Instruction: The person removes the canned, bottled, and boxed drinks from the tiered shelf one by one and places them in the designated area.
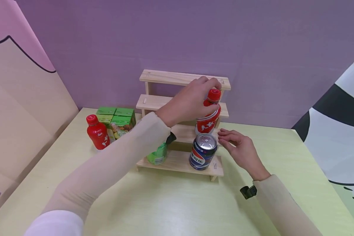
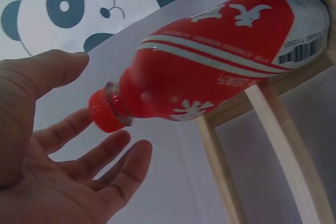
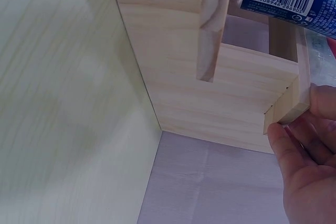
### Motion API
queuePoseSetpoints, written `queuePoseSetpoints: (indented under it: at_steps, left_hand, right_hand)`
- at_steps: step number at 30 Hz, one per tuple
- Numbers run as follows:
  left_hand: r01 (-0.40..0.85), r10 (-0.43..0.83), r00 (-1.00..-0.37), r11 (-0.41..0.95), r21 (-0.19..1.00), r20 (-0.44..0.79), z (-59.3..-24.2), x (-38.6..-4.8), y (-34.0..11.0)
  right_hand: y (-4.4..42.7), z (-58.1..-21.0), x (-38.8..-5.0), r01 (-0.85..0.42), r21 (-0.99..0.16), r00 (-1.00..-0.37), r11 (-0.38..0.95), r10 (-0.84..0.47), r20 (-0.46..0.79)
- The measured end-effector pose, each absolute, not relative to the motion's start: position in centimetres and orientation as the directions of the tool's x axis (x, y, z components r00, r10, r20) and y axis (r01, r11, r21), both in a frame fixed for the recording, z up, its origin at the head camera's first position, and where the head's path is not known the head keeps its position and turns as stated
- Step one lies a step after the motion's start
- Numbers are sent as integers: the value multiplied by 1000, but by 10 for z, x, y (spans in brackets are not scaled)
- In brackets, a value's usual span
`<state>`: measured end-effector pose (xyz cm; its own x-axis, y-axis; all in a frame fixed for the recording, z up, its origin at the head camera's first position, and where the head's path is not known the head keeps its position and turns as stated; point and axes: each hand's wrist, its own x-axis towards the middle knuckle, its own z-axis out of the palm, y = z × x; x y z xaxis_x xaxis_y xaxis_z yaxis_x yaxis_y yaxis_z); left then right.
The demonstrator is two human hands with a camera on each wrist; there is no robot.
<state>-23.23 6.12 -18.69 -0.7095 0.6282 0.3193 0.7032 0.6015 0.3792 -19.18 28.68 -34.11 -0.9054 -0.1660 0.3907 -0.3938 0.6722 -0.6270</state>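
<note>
Shelf bottle (image 1: 207, 125): red, cap up, on the second tier from the bottom, right-hand end; base partly hidden behind the can. A flat board under the base presumably lets it stand without support.

Left hand (image 1: 188, 101): released; thumb and fingers spread loosely around the cap (image 2: 107, 109), not clasping it. The left wrist view shows the thumb clear; whether another fingertip brushes the cap cannot be told. The spread probably gives clearance against tipping the bottle.

Right hand (image 1: 241, 149): grasping; thumb and fingers pinch the end of a shelf board. Likely function: bracing the light wooden frame.

Shelf (image 1: 165, 76): four stepped tiers, standing on the table (image 1: 283, 170). The stagger probably leaves headroom for tall items.

Can (image 1: 203, 152): upright on the bottom tier, right end, in front of the bottle; the lower step likely keeps the bottle's upper part in sight.

Green package (image 1: 158, 155): bottom tier, towards the left, partly covered by the left sleeve (image 1: 115, 160).

Table stock: second red bottle (image 1: 98, 132) upright beside green boxes (image 1: 124, 120), left of the shelf; compact grouping presumably saves surface.
</note>
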Motion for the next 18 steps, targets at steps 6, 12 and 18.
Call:
queuePoseSetpoints:
  at_steps: [6, 12, 18]
  left_hand:
    - [697, 629, -713, 590, 409, 308, -191, -237, 64]
    - [702, 628, -710, 593, 394, 319, -193, -240, 65]
    - [715, 632, -698, 586, 381, 337, -194, -241, 64]
  right_hand:
    - [286, -341, -192, -387, -636, -910, 667, -163, 382]
    - [285, -340, -190, -396, -629, -905, 669, -171, 389]
    - [284, -339, -190, -405, -625, -901, 667, -175, 397]
